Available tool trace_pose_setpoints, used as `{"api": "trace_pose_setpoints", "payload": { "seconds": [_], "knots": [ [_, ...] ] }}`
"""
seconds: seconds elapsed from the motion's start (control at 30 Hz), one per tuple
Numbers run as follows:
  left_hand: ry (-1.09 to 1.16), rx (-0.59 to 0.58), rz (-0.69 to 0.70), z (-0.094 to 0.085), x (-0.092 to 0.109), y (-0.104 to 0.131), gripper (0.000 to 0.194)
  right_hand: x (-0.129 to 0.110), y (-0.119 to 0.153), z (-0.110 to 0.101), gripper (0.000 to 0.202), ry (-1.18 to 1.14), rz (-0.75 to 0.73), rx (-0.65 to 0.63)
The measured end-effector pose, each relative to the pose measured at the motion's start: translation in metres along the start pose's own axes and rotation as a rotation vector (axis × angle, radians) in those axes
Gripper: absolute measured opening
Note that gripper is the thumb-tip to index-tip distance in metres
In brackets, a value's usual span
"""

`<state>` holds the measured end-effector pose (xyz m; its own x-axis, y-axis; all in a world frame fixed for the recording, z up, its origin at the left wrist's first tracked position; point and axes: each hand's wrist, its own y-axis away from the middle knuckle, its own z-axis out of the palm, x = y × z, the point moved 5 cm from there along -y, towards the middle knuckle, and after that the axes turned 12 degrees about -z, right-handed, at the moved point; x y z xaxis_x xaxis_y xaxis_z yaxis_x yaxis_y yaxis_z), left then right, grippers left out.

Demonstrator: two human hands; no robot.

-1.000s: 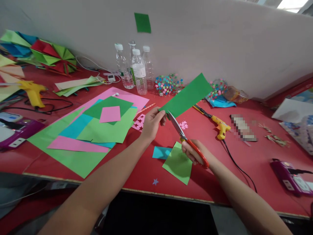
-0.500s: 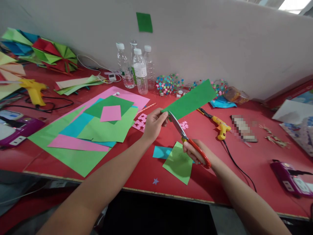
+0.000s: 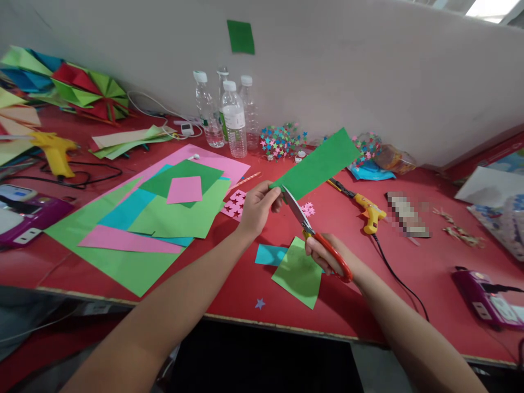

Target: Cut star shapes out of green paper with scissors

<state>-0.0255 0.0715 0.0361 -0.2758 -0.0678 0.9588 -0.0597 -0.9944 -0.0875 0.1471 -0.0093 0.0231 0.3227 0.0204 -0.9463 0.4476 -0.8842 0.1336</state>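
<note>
My left hand [image 3: 258, 206] pinches the near left end of a dark green paper strip [image 3: 319, 164], which slants up to the right above the table. The fingers of my right hand [image 3: 323, 252] wrap the red handles of a pair of scissors [image 3: 301, 215]. The blade tips meet the strip's lower edge, right beside my left fingertips. Below the scissors lie a light green paper square [image 3: 298, 275] and a blue paper piece [image 3: 268, 255]. Pink star cutouts [image 3: 308, 209] rest behind the blades, and a pink sheet with star-shaped holes [image 3: 234, 205] is just left of my left hand.
Coloured sheets [image 3: 126, 273] are stacked at the left of the red table. Several plastic bottles [image 3: 234, 123] stand near the wall. One yellow glue gun [image 3: 371, 213] with its cord lies at right, another glue gun [image 3: 55, 153] at far left, near a purple power strip [image 3: 33, 218].
The free far end of the green strip has tilted slightly up and to the left. Both hands and the scissors have hardly moved.
</note>
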Motion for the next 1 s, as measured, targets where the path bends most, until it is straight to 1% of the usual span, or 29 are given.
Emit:
{"api": "trace_pose_setpoints", "payload": {
  "seconds": [0.2, 0.43, 0.63, 0.9, 1.0],
  "knots": [
    [0.004, -0.006, 0.001, 0.0001, 0.0002, 0.0000, 0.021, -0.0021, 0.0006, -0.0014, 0.056, 0.012, 0.020, 0.001],
    [-0.029, 0.037, -0.006, 0.0002, 0.0022, 0.0012, 0.021, -0.0038, -0.0001, -0.0025, 0.054, 0.060, 0.011, 0.010],
    [-0.033, 0.033, -0.010, -0.0001, 0.0019, 0.0007, 0.021, 0.0003, -0.0006, -0.0013, 0.054, 0.014, 0.043, 0.020],
    [-0.010, 0.032, -0.046, -0.0014, 0.0013, -0.0009, 0.022, 0.0017, -0.0007, -0.0020, 0.052, 0.009, 0.064, 0.051],
    [0.029, 0.025, -0.071, -0.0017, 0.0000, -0.0020, 0.022, 0.0003, -0.0015, -0.0018, 0.052, 0.016, 0.040, 0.052]
  ]
}}
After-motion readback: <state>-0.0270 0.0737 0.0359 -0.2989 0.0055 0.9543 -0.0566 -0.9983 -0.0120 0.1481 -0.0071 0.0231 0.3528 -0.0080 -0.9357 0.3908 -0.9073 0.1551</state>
